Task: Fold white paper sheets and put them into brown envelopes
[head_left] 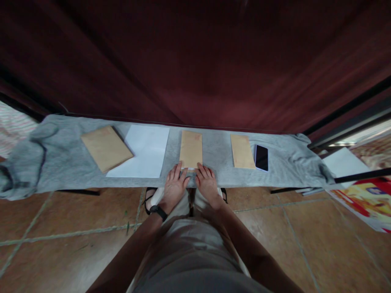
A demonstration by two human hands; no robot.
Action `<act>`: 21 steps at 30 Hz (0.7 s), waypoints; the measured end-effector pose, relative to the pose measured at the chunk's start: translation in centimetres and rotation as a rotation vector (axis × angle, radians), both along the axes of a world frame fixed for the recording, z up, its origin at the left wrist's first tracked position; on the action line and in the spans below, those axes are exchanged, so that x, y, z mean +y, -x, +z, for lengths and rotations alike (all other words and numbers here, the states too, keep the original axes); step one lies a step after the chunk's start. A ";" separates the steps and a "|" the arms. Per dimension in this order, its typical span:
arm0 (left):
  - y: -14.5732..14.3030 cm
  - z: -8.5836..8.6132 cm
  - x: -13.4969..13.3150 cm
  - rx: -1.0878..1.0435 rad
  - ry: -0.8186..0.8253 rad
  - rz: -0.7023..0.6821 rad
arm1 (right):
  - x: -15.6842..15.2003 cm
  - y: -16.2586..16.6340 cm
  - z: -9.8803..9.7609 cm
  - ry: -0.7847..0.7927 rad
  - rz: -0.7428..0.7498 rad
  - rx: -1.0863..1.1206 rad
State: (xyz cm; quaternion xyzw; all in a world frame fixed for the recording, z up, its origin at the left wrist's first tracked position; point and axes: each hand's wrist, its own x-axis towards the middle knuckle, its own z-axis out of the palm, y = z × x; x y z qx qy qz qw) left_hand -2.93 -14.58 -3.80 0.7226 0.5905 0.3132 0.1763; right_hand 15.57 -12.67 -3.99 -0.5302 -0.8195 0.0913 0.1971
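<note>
Both hands lie flat, fingers spread and gripping nothing, left hand and right hand at the near end of the narrow tan paper envelope on the grey cloth-covered counter. Seemingly pressing it; even pressure keeps it square.

In front of me a narrow bench under a grey cloth spans the middle of the frame. On it lie 3 brown envelopes: 1 at left overlapping a white sheet, 1 at centre, 1 at right beside a black phone.
</note>
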 end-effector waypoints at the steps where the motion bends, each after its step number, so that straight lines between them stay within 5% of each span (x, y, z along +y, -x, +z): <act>1: 0.0 0.0 0.0 -0.010 0.001 0.005 | 0.0 0.0 -0.1 0.003 0.003 -0.002; 21: 0.2 0.1 0.3 -0.024 0.013 -0.023 | 0.4 -0.5 -0.5 -0.016 0.002 0.126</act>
